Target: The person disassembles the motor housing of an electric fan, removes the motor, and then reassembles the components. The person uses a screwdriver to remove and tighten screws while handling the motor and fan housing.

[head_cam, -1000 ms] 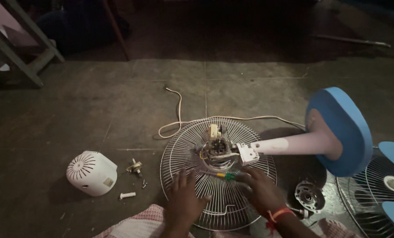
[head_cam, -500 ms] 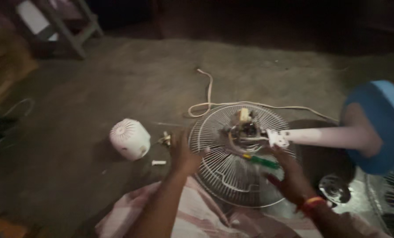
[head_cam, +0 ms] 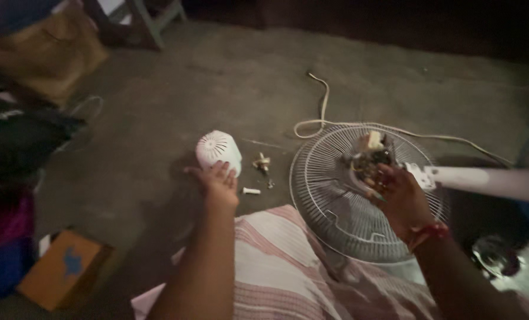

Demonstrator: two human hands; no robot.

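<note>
I see my left hand [head_cam: 220,181], fingers spread, touching the white domed plastic motor cover [head_cam: 218,150] left of the round wire fan grille [head_cam: 335,207], where my right hand [head_cam: 402,198] grips the motor [head_cam: 368,160].

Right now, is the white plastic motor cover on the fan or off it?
Off. The white domed plastic motor cover lies on the floor beside the round wire fan guard, with the left hand touching it.

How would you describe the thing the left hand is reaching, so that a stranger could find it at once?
Start at the round wire fan guard on the concrete floor. Left of it, past some small loose parts, sits a white domed motor cover at the left hand. It alone is solid, white plastic with vent slots.
</note>
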